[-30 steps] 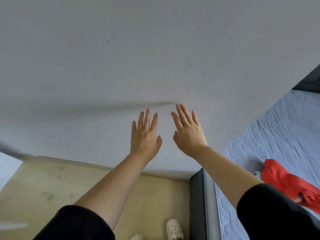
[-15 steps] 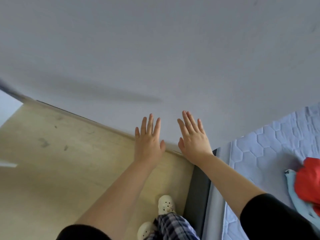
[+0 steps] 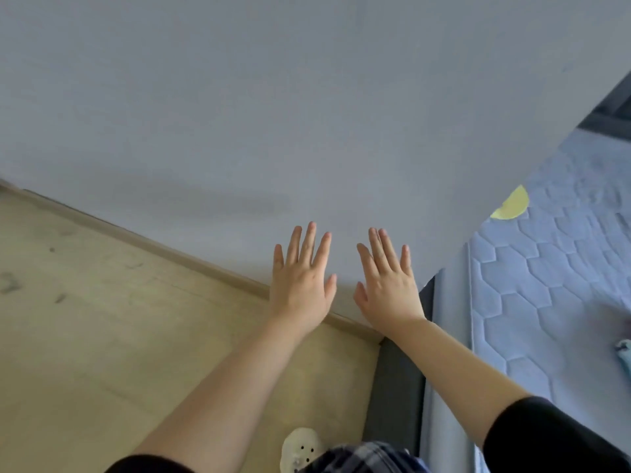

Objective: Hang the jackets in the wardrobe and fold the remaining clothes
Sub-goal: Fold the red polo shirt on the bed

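Both hands hold nothing. The left hand (image 3: 300, 281) and the right hand (image 3: 387, 285) reach out side by side at lower centre, backs to the camera, fingers straight and spread. They are in front of the plain matt grey wall (image 3: 307, 97); whether they touch it cannot be told.

No jacket and no wardrobe is in view. The only likely clothes are a sliver of pale blue-green cloth (image 3: 625, 353) at the right edge and a soft yellow rounded piece (image 3: 510, 204) at upper right. Both lie on the pale blue quilted mattress cover (image 3: 546, 285), which is stitched in hexagons.

This looks like the very start, with no garment picked up yet. To do it well, turn toward the bed at right and sort jackets from the rest. Lift each garment by its shoulders or collar so it hangs straight. The quilted cover should give a flat, slightly yielding surface for folding.

At lower left is a smooth beige wood-look floor (image 3: 102, 336) with scuff marks. A dark grey bed frame (image 3: 392, 404) edges the mattress.
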`<state>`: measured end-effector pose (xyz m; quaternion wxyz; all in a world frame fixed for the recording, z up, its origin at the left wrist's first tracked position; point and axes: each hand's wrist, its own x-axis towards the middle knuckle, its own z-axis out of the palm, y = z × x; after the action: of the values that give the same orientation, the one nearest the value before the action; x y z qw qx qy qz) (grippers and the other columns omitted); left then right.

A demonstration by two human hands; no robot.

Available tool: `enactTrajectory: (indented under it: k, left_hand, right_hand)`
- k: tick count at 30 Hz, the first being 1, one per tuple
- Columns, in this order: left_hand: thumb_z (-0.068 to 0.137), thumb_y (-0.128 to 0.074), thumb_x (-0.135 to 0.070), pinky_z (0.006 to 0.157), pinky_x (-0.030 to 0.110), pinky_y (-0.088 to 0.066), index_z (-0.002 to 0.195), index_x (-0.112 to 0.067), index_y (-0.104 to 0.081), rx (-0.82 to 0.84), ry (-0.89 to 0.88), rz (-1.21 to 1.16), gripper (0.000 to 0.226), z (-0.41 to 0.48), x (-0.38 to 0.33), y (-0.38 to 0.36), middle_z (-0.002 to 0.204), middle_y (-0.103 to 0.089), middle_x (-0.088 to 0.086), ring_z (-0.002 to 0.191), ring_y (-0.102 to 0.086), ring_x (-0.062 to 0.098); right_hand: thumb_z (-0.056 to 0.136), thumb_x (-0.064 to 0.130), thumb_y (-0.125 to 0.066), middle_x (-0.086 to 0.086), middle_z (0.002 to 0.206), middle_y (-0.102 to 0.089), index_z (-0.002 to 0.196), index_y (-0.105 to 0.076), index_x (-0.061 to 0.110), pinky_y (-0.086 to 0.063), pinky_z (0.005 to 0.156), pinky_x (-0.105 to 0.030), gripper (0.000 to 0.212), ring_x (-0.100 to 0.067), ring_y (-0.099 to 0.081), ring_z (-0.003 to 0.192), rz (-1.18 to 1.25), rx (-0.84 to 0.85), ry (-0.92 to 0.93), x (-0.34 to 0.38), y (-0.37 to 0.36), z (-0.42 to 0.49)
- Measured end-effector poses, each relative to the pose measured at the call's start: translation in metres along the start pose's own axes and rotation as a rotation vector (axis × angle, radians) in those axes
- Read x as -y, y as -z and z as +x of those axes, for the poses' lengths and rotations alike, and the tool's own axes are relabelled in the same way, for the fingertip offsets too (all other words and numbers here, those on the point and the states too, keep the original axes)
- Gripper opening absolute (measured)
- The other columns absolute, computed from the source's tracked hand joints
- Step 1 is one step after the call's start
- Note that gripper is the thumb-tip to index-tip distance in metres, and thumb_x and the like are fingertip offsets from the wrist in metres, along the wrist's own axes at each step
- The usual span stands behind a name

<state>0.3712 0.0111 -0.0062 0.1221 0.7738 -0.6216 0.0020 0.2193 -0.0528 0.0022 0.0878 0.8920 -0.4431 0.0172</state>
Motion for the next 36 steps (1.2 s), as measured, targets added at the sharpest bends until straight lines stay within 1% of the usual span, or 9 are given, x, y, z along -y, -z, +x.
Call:
enactTrajectory:
  k: [7,12,17,22,26,29,31,33,36]
  left_hand:
    - [0.098,-0.031,-0.045,0.116,0.05,-0.007,0.152,-0.023,0.001,-0.081,-0.026,-0.006,0.066,-0.054,-0.112,0.013,0.161,0.006,0.005,0.147,0.003,0.026]
    - [0.1,-0.028,-0.041,0.116,0.05,-0.005,0.152,-0.022,0.002,-0.042,-0.058,0.011,0.063,-0.087,-0.203,0.02,0.16,0.008,0.005,0.147,0.005,0.026]
    - [0.099,-0.034,-0.037,0.115,0.05,-0.011,0.153,-0.02,-0.002,-0.002,-0.133,-0.043,0.065,-0.1,-0.289,-0.009,0.161,0.003,0.006,0.147,0.0,0.027]
    - [0.098,-0.039,-0.036,0.115,0.047,-0.014,0.153,-0.021,0.0,0.173,-0.16,-0.135,0.068,-0.106,-0.352,-0.064,0.161,0.0,0.005,0.147,-0.003,0.026]
    - [0.098,-0.041,-0.031,0.113,0.045,-0.017,0.152,-0.015,-0.004,0.406,-0.13,-0.255,0.068,-0.132,-0.363,-0.111,0.159,-0.011,0.005,0.145,-0.012,0.026]
    - [0.101,-0.035,-0.035,0.116,0.046,-0.01,0.153,-0.017,0.004,0.635,-0.146,-0.213,0.067,-0.144,-0.35,-0.133,0.161,-0.001,0.002,0.147,-0.002,0.024]
    - [0.101,-0.036,-0.035,0.118,0.044,-0.009,0.153,-0.018,0.005,0.663,-0.179,-0.234,0.068,-0.142,-0.341,-0.135,0.161,0.001,0.001,0.147,0.0,0.021]
    - [0.1,-0.04,-0.032,0.118,0.042,-0.009,0.153,-0.018,0.002,0.653,-0.158,-0.316,0.069,-0.139,-0.334,-0.134,0.161,-0.002,0.002,0.147,-0.002,0.018]
    - [0.098,-0.044,-0.032,0.118,0.041,-0.011,0.153,-0.02,0.0,0.654,-0.109,-0.437,0.071,-0.138,-0.33,-0.133,0.16,-0.007,0.002,0.147,-0.006,0.018]
  right_hand:
    - [0.094,0.034,-0.043,-0.01,0.16,0.0,0.149,-0.02,0.013,0.007,0.115,-0.049,0.064,-0.025,0.008,0.147,0.04,-0.088,-0.099,-0.075,0.024,-0.086]
    - [0.093,0.035,-0.043,-0.009,0.16,0.001,0.15,-0.017,0.013,0.004,0.116,-0.051,0.066,-0.023,0.008,0.147,0.084,-0.091,-0.192,-0.145,0.04,-0.159]
    - [0.091,0.032,-0.046,-0.012,0.16,-0.002,0.148,-0.02,0.011,0.002,0.115,-0.053,0.066,-0.024,0.005,0.147,0.133,-0.069,-0.298,-0.208,0.023,-0.224]
    - [0.087,0.03,-0.049,-0.013,0.159,-0.005,0.145,-0.026,0.009,-0.004,0.115,-0.054,0.066,-0.026,-0.002,0.147,0.115,0.021,-0.457,-0.272,-0.012,-0.266]
    - [0.088,0.023,-0.05,-0.013,0.159,0.005,0.145,-0.028,0.012,-0.006,0.115,-0.052,0.063,-0.029,0.002,0.146,0.07,0.114,-0.574,-0.312,-0.047,-0.287]
    - [0.089,0.01,-0.045,-0.014,0.159,0.006,0.145,-0.029,0.012,-0.004,0.114,-0.056,0.058,-0.033,0.003,0.146,-0.07,0.089,-0.563,-0.343,-0.066,-0.293]
    - [0.092,0.011,-0.045,-0.016,0.159,0.004,0.15,-0.019,0.016,-0.013,0.112,-0.056,0.064,-0.035,-0.008,0.144,-0.142,0.123,-0.601,-0.362,-0.073,-0.291]
    - [0.092,0.016,-0.051,-0.024,0.155,-0.009,0.151,-0.017,0.019,-0.034,0.101,-0.049,0.068,-0.038,-0.034,0.13,-0.161,0.16,-0.716,-0.376,-0.079,-0.288]
    - [0.097,0.016,-0.042,-0.024,0.126,-0.053,0.133,-0.049,0.005,-0.046,0.086,-0.04,0.038,-0.037,-0.057,0.107,-0.065,0.154,-0.881,-0.387,-0.081,-0.283]
